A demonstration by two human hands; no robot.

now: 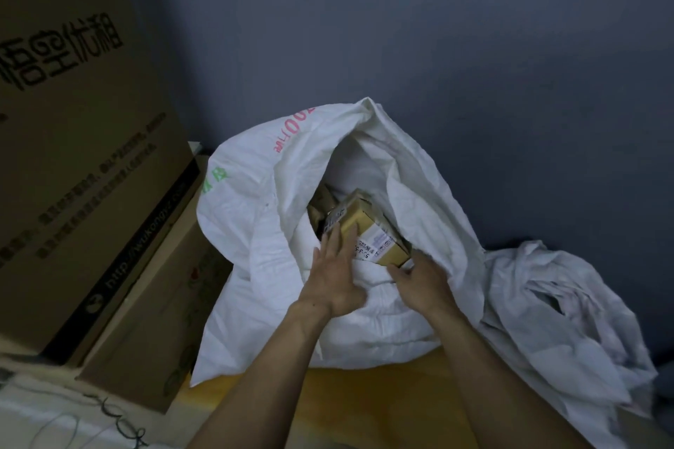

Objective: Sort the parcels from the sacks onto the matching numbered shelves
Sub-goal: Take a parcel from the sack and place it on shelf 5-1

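Observation:
A white woven sack (255,215) stands open against the wall, with red and green print on its side. Inside its mouth lies a small brown cardboard parcel (368,226) with a white shipping label facing up. More brown parcels (321,204) show behind it, mostly hidden by the sack. My left hand (337,270) rests flat on the parcel's left side, fingers spread. My right hand (419,279) touches the parcel's near right corner at the sack's rim, fingers curled there. No shelves are in view.
Large brown cardboard boxes (84,142) are stacked at the left, close to the sack. A second, crumpled white sack (561,321) lies flat at the right. A dark blue wall (437,47) stands behind. The floor (364,394) under my arms is yellow.

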